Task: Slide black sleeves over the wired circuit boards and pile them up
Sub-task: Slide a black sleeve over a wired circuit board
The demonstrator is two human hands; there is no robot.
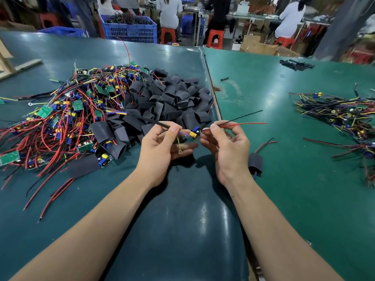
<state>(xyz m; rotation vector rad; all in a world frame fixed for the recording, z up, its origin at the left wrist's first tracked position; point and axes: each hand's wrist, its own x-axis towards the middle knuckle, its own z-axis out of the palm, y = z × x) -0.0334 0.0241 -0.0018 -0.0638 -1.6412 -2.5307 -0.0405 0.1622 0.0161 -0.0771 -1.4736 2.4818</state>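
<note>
We hold one wired circuit board between our hands, above the green table. Our left hand cradles it, thumb and forefinger curled and pinching its near end, where a thin black lead and a yellow wire with a ring terminal come away. Our right hand pinches the red and black wires at the board's other end between thumb and forefinger; those wires run off to the right. The board shows a yellow part and a blue part; no sleeve covers it.

Just beyond our hands lies the heap of black sleeves, flat cut tubes tumbled together. Touching its left side is the tangle of bare boards, green with red, black and yellow leads. To the right of our right wrist, one sleeved board lies alone on the table, wires sticking out both ends. Further right sits another bundle of wired parts.

At the far edge stand a blue crate and red stools, with people seated at benches.

We can read no writing, label or brand anywhere; any print on the boards is too small to make out.
</note>
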